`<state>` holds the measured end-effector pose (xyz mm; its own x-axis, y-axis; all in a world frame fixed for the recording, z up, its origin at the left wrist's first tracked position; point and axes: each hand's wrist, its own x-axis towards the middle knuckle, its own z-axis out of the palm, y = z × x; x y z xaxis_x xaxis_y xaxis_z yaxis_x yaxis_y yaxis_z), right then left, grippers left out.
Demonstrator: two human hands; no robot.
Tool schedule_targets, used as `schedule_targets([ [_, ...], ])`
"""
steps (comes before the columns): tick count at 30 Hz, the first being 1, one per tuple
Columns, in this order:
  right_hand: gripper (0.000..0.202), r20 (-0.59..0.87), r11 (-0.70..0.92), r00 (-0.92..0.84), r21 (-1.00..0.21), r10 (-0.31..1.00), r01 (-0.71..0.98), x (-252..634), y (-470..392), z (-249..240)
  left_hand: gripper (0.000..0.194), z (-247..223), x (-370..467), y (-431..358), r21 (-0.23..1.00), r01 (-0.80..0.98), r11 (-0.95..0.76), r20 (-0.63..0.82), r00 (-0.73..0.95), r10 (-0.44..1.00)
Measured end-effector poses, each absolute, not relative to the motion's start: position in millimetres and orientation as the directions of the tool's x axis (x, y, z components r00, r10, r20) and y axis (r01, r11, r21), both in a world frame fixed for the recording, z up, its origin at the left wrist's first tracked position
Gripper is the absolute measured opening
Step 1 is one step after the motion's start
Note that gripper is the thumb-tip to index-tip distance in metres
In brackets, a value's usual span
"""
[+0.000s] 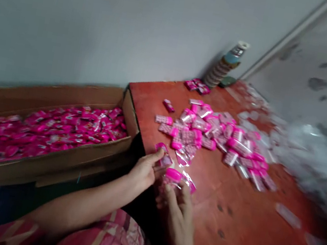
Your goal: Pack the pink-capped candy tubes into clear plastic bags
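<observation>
Over the near left edge of the red table (247, 222), my left hand (145, 170) pinches a small pink packet (164, 155) between thumb and fingers. Right beside it, my right hand (180, 203) is closed around a small transparent container with a bright pink cap (173, 176). Its cap points up and its lower part is hidden by my fingers. A shiny pink wrapper (189, 182) shows just behind the right hand. Just past both hands lies a heap of similar pink-capped containers (201, 125), several with pink patterned sides.
A long cardboard box (83, 148) full of pink packets (54, 128) stands at the left. Stacked cups or rolls (219, 71) lean near the wall, beside more pink packets (197, 86). Transparent plastic pieces (306, 152) pile up at the right, with one loose tube (288, 215) nearer.
</observation>
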<state>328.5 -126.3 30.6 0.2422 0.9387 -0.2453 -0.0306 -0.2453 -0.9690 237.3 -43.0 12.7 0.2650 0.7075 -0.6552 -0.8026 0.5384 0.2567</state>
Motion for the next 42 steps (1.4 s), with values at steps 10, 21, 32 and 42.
schedule_targets([
  [10, 0.026, -0.262, -0.262, 0.250, -0.964, 0.932, -0.036, 336, -135, 18, 0.006, 12, 249, -54, 0.286, -0.763, 0.580, -0.641, 0.298, 0.707],
  [21, 0.023, -0.252, -0.245, 0.280, -0.968, 0.926, -0.059, 333, -135, 15, 0.017, 9, 251, -58, 0.357, -0.736, 0.576, -0.539, 0.341, 0.770],
  [32, 0.022, -0.254, -0.239, 0.270, -0.967, 0.929, -0.090, 332, -132, 19, 0.028, 13, 247, -61, 0.505, -0.654, 0.564, -0.456, 0.353, 0.817],
  [42, 0.021, -0.212, -0.214, 0.275, -0.977, 0.938, -0.023, 332, -133, 12, 0.025, 21, 240, -59, 0.693, -0.522, 0.497, -0.332, 0.380, 0.863],
])
